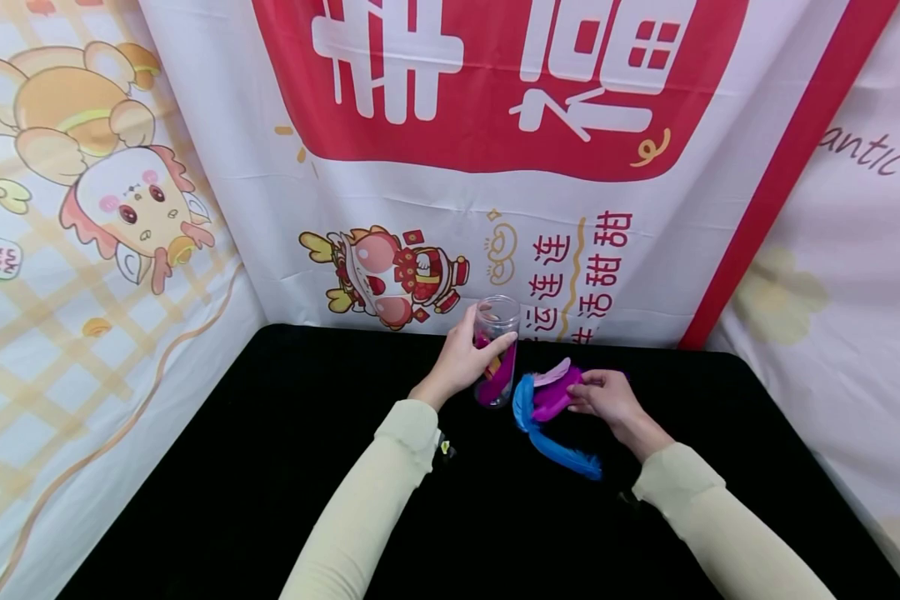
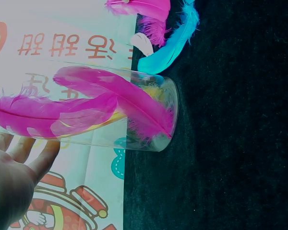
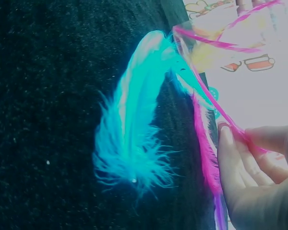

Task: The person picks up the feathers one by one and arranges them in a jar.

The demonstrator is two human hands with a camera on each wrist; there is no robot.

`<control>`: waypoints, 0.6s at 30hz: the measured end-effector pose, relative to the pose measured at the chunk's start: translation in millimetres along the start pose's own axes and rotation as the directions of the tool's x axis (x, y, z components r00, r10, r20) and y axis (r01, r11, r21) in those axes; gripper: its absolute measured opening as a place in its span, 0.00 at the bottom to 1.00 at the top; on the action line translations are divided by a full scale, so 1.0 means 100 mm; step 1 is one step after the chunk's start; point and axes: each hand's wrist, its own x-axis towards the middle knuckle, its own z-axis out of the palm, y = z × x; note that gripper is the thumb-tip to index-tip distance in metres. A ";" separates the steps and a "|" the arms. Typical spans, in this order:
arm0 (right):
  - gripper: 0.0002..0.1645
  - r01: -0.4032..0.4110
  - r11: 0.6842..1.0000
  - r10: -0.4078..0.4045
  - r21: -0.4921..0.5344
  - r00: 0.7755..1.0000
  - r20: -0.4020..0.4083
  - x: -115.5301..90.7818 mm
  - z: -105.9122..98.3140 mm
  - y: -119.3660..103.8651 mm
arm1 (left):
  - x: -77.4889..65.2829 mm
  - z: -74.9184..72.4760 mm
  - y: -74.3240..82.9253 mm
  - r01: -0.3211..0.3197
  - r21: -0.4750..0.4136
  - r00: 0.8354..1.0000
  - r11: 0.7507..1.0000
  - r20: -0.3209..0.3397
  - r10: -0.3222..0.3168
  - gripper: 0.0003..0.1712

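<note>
My left hand (image 1: 459, 357) grips a clear jar (image 1: 508, 315) that stands nearly upright near the back of the table. Inside the jar lie magenta feathers (image 2: 48, 117) and a yellow one (image 2: 156, 92), seen through its wall in the left wrist view. Just right of the jar, my right hand (image 1: 611, 402) pinches a magenta feather (image 1: 553, 402) between thumb and fingers. Close about that feather are a pale pink feather (image 1: 553, 372) and blue feathers (image 1: 566, 454), one of them curving toward the front. In the right wrist view a fluffy blue feather (image 3: 134, 110) shows large.
A black cloth (image 1: 270, 467) covers the table. Behind it hangs a white and red printed curtain (image 1: 390, 192), close to the jar. Printed sheets also hang at the left (image 1: 120, 333) and right (image 1: 832, 350) sides.
</note>
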 end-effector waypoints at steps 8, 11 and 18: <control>0.16 0.039 0.999 -0.038 -0.025 0.999 0.017 -0.01 -0.05 -0.07 | -0.01 0.00 -0.02 0.006 0.001 1.000 1.000 0.008 -0.006 0.46; 0.17 0.060 0.998 -0.059 -0.027 0.998 0.033 -0.01 -0.06 -0.10 | -0.01 0.00 -0.03 0.003 0.000 1.000 1.000 0.009 -0.003 0.46; 0.17 0.087 0.996 -0.086 -0.016 0.995 0.042 -0.02 -0.08 -0.17 | 0.01 0.00 -0.01 -0.002 -0.007 1.000 1.000 0.007 0.002 0.46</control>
